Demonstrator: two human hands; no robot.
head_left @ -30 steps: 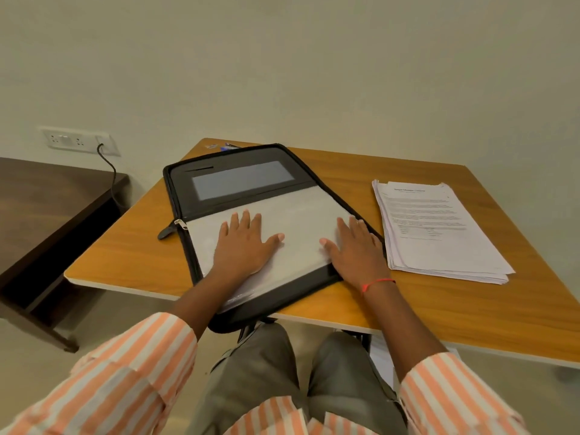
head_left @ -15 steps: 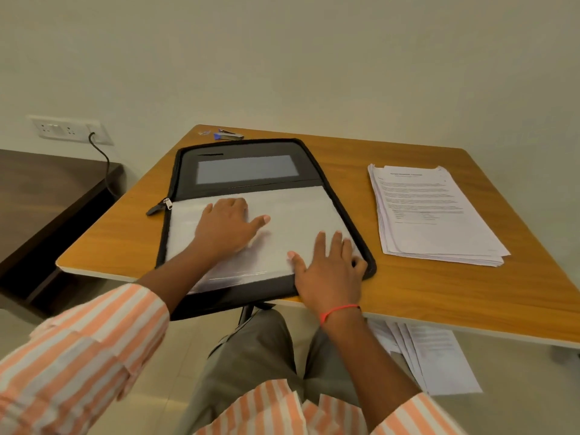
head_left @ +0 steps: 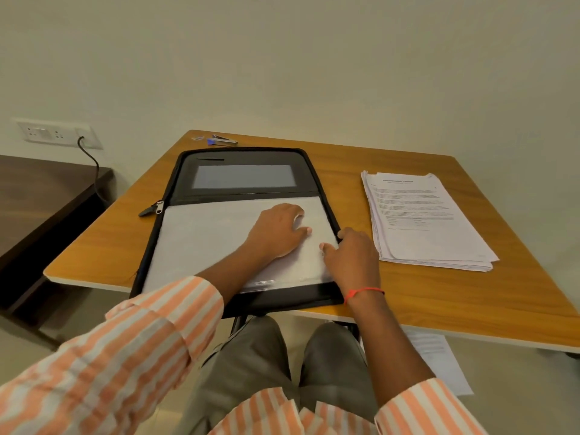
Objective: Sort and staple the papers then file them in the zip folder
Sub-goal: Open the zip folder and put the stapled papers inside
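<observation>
A black zip folder (head_left: 241,157) lies open on the wooden table (head_left: 455,296), its near end hanging over the front edge. A clear plastic sleeve (head_left: 201,246) with white paper covers its lower half. My left hand (head_left: 276,233) rests on the right part of that sleeve with bent fingers, fingertips down. My right hand (head_left: 354,255) is at the folder's right edge, thumb on top of the sleeve and fingers curled round its edge. A thick stack of printed papers (head_left: 423,221) lies to the right of the folder. A small stapler (head_left: 224,140) sits at the table's far edge.
The folder's zip pull (head_left: 153,209) sticks out at its left side. Loose sheets (head_left: 439,359) lie on the floor under the table's right part. A dark side table (head_left: 37,196) stands to the left, below a wall socket (head_left: 53,133) with a cable.
Both hands have slid rightwards over the sleeve. The left went from the middle to the right part, and the right went from lying flat to holding the sleeve's right edge.
</observation>
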